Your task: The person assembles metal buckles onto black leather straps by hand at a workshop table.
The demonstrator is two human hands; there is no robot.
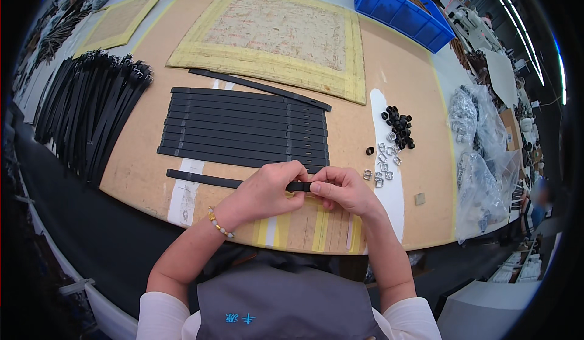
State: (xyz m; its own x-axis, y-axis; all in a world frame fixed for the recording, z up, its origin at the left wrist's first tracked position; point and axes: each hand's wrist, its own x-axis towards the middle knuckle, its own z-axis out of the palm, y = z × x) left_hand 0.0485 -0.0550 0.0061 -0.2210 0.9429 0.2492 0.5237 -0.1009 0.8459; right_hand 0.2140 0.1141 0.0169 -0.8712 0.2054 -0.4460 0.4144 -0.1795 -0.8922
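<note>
I have both bare hands at the centre of the frame, slightly below the middle, over the tan tabletop (pixel 420 230). The left hand (pixel 264 188) has its fingers curled and closed about the black strap (pixel 204 177). The right hand (pixel 344 191) pinches the right end of this strap between thumb and forefinger; its other fingers are bent. I cannot tell whether a ring or buckle sits between the fingertips. The strap's free length extends left across a white strip. A bracelet (pixel 220 223) encircles the left wrist.

Directly above the hands I see a row of black straps (pixel 243 124), laid side by side; one strap (pixel 261 89) lies obliquely at its upper edge. Right of centre are black rings (pixel 401 127) and, just below them, metal buckles (pixel 383 165). A strap bundle (pixel 91 106) occupies the left of the frame. A yellow-edged board (pixel 354 54) lies at upper centre; a blue crate (pixel 410 20) stands at upper right.
</note>
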